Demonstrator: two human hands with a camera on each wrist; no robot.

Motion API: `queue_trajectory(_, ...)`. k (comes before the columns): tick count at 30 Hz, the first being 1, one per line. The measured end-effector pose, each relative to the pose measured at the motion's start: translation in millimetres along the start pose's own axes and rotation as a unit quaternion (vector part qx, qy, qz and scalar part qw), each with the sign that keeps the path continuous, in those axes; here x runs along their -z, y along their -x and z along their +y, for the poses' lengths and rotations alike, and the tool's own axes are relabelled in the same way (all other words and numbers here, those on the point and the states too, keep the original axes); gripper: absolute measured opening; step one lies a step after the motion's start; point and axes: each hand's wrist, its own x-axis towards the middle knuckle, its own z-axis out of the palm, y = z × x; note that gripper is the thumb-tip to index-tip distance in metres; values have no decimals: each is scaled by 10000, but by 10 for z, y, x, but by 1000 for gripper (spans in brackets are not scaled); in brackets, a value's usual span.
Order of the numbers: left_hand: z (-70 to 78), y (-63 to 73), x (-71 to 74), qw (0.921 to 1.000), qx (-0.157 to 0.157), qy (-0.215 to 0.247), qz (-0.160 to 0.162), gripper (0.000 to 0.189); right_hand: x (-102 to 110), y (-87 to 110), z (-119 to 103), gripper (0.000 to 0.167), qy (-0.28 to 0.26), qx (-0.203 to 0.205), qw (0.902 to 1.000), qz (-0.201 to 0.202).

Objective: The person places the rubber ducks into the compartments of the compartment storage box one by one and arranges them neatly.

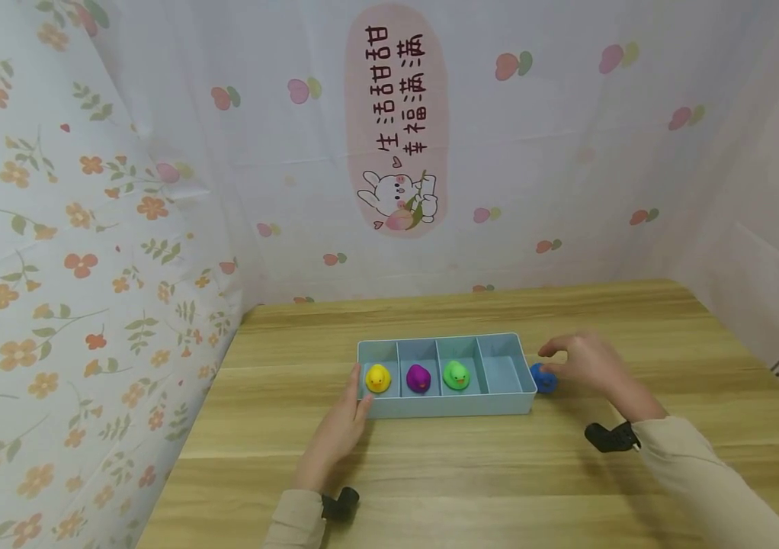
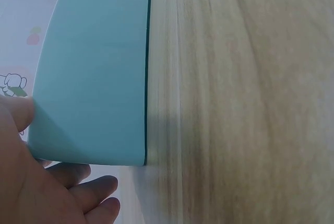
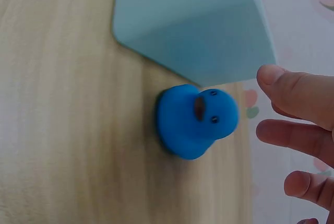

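Note:
A pale blue divided box (image 1: 444,406) sits on the table. Its compartments hold, from the left, a yellow rubber duck (image 1: 378,378), a purple duck (image 1: 418,379) and a green duck (image 1: 456,375); the rightmost compartment is bare. My left hand (image 1: 340,427) holds the box's left end, thumb at the front rim and fingers along the end wall. Just outside the right end stands a blue duck (image 3: 188,122), upright on the wood. Over it is my right hand (image 1: 585,364), thumb and fingers spread apart, with a gap to the duck in the right wrist view.
The wooden table (image 1: 444,488) reaches back to a hanging printed cloth (image 1: 540,175). A flowered cloth (image 1: 88,305) hangs along the left side. Each wrist bears a black camera mount, such as the right mount (image 1: 610,438).

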Motion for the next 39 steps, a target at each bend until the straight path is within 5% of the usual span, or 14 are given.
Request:
queue_trajectory(19,8,-3,7,10000,-4,57,5,62,-355,122,220,48,-558,74,9982,-219)
queue_trajectory(39,-10,-13,-8,10000,-37,-47,28,62,-413,150,219,45,-658,119,9977,58)
